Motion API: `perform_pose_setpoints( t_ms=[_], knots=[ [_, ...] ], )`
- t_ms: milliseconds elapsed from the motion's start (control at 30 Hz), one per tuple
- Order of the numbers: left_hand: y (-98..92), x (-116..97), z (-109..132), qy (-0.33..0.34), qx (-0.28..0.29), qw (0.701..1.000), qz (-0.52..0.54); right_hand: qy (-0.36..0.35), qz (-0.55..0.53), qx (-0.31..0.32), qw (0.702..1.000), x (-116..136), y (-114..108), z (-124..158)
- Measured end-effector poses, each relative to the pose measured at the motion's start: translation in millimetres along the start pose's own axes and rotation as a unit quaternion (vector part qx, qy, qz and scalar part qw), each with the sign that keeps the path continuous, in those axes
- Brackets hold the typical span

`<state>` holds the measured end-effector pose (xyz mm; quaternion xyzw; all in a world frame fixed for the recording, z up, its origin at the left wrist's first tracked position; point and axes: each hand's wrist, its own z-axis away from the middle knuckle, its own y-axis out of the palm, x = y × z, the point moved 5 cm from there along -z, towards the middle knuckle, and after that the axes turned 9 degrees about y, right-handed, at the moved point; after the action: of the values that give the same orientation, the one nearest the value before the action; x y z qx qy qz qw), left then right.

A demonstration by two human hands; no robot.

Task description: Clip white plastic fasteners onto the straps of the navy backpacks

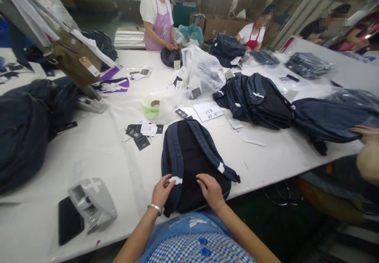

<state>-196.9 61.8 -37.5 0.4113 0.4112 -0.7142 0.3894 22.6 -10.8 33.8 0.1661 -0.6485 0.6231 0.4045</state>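
Left strap: on the left side of the navy backpack [192, 152]; its white band [177, 180] sits low on the webbing with fingers at it – this side looks part done, the band perhaps wanting closing or smoothing
Left hand [161, 192]: at the backpack's lower left; thumb and fingertips pinched narrow on the white band; a bracelet [155, 209] at the wrist
Right hand [211, 190]: over the backpack's lower middle; fingers curled, tips close together; I cannot tell whether they hold anything
Right strap [204, 140]: on the backpack's right side; its white wrap [220, 168] is already on, no fingers near – this side looks done
Stacked backpacks [260, 101]: beyond and right of the backpack; white pieces show on some straps, so these seem to have had the same treatment; whether they are finished cannot be told
Backpack's place: flat on the white table [139, 168] at its near edge, right in front of the person; strap side up, top pointing away
Backpack's look: black back panel [191, 156] between dark blue straps; rounded top; body fairly flat; the right strap's lower end splays out past the side
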Motion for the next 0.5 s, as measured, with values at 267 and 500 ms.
perform_pose_setpoints(
  t_ms=[267, 500],
  knots=[
    [-4.8, -4, -21, 0.055, -0.064, 0.973, -0.213, -0.081, 0.172, 0.037, 0.981, -55, -49, 32],
    [-8.0, -54, -25, 0.302, -0.142, 0.888, -0.316, -0.169, 0.263, 0.181, 0.933, -65, -36, 8]
  ],
)
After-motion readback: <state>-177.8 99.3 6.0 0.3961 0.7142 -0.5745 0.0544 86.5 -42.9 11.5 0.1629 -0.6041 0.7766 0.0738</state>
